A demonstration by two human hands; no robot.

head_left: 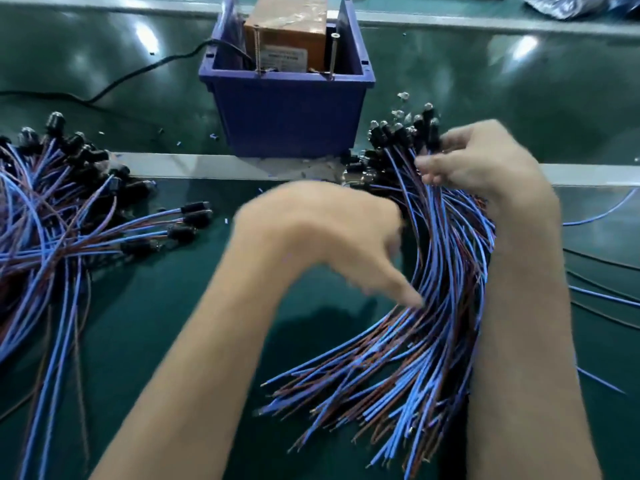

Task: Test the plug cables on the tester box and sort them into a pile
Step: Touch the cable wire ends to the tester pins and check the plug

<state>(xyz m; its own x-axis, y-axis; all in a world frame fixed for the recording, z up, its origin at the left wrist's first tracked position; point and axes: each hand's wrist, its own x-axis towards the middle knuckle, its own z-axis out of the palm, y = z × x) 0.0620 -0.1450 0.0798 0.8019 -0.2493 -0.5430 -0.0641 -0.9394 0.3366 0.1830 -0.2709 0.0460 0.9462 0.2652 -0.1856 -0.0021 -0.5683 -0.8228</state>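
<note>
The right hand (485, 164) has fingers clamped on the cable bundle (446, 306); the blurred left hand (311, 237) finger state cannot be told.

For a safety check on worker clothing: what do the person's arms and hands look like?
The left forearm and right forearm are bare; no sleeves show. The left hand and the right hand wear no gloves, and neither wrist carries a watch or bracelet. The left hand is motion-blurred, so rings cannot be judged there; none shows on the right.
</note>
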